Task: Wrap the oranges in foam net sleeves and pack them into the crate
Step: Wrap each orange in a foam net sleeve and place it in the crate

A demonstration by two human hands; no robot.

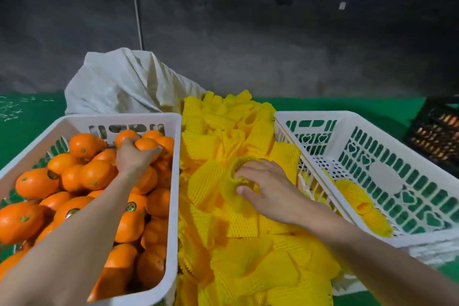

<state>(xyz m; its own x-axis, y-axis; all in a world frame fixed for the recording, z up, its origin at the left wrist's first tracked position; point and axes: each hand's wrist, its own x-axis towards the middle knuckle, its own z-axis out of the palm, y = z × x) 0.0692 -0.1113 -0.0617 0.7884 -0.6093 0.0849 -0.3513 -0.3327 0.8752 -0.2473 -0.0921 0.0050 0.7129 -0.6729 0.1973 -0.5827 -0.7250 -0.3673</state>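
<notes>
Pick-up stage: at centre-left of frame, the left hand curls round an orange atop the heap in the white basket. Mid-frame, the right hand pinches a foam net sleeve on the yellow pile, fingers hooked in its open mouth, thumb outside. The crate, at right, holds wrapped oranges. Next, prob.: lift both, bring fruit to sleeve mouth & push it in w/o tearing the net.
</notes>
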